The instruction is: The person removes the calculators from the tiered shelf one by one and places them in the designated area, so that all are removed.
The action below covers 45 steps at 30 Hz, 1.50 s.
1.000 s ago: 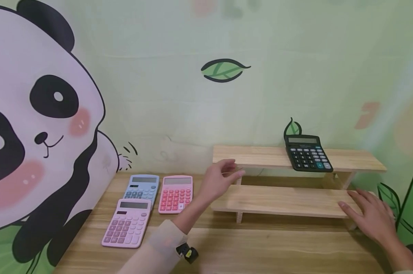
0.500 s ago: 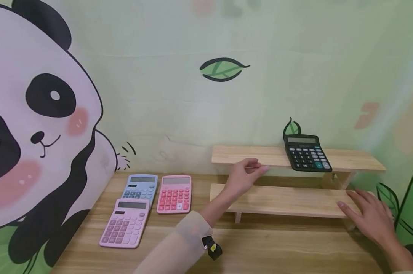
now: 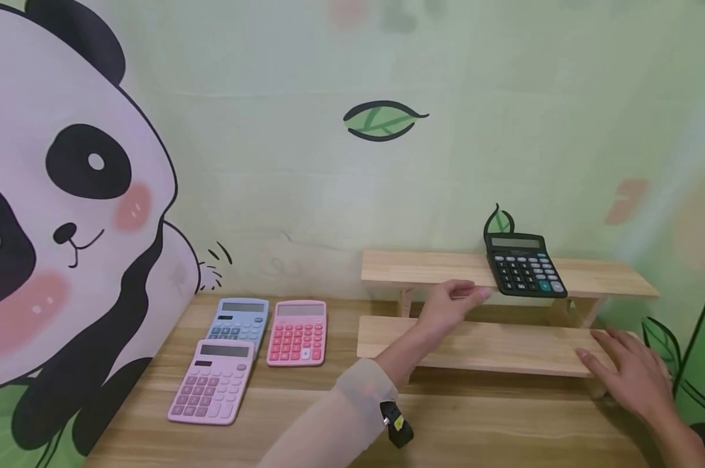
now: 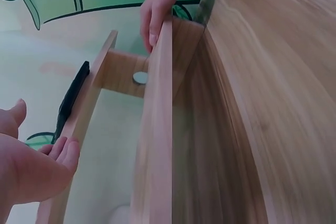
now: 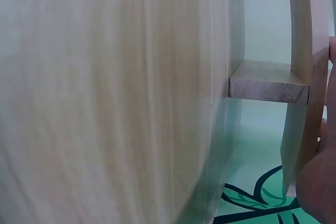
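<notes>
A black calculator (image 3: 525, 268) lies on the upper board (image 3: 417, 266) of a two-step wooden stand, its front end reaching over the board's front edge. My left hand (image 3: 446, 311) is at the calculator's lower left corner, fingers loosely bent and holding nothing. The left wrist view has this hand (image 4: 39, 169) beside the board edge, with the calculator (image 4: 72, 95) seen edge-on just beyond the fingertips. My right hand (image 3: 636, 374) rests on the right end of the lower board (image 3: 505, 348), fingers extended. Only part of the right hand (image 5: 319, 182) shows in the right wrist view.
Left of the stand, a pink calculator (image 3: 296, 335), a blue calculator (image 3: 241, 318) and a lilac calculator (image 3: 212, 383) lie on the wooden table (image 3: 475, 422). The lilac one overlaps the blue one. Behind stands a green wall (image 3: 270, 162) with a painted panda (image 3: 83, 260).
My left hand has moved right along the stand, from the boards' left end to the black calculator's corner. The right hand and the calculators have stayed in place.
</notes>
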Each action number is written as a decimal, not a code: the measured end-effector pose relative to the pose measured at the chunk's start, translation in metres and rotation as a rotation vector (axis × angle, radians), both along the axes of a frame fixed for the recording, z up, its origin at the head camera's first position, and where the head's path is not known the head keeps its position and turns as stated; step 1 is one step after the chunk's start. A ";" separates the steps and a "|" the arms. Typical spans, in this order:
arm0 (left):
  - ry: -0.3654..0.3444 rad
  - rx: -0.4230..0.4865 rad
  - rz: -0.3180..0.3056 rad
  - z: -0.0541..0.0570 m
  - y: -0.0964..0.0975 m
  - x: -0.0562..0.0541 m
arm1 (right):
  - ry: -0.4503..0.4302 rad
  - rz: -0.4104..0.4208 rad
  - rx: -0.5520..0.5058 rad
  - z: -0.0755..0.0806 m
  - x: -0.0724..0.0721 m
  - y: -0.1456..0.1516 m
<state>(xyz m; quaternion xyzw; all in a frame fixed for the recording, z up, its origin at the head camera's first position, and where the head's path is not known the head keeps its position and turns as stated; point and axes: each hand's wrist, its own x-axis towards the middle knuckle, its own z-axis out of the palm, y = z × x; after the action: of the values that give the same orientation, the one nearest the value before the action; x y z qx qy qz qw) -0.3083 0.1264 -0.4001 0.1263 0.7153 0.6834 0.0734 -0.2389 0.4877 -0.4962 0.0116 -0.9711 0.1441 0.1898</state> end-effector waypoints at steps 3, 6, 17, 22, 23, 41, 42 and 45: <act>-0.032 0.021 0.004 0.000 0.010 0.001 | 0.004 0.004 -0.004 -0.001 0.000 0.001; -0.076 0.067 0.004 -0.001 0.019 0.002 | 0.006 0.006 -0.010 -0.002 0.001 0.001; -0.216 0.330 0.019 -0.006 0.048 -0.004 | -0.004 0.009 0.008 0.004 0.001 -0.001; -0.272 0.397 0.030 -0.004 0.060 0.000 | -0.078 0.008 0.003 0.012 0.004 0.001; -0.281 0.410 0.034 -0.003 0.063 0.001 | -0.107 0.014 0.001 0.014 0.005 0.002; -0.464 0.626 0.267 0.002 0.083 0.006 | -0.286 0.063 0.016 0.030 0.001 0.007; -0.461 0.631 0.269 0.002 0.082 0.006 | -0.288 0.060 0.014 0.030 0.001 0.007; -0.442 0.631 0.238 0.001 0.080 0.007 | -0.284 0.049 0.012 0.034 0.001 0.007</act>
<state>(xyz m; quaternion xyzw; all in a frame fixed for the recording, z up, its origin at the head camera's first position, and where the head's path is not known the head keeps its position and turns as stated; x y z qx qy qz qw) -0.3010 0.2066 -0.3996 -0.0913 0.4471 0.8838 0.1033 -0.2381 0.4945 -0.4626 0.0160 -0.9885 0.1432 0.0467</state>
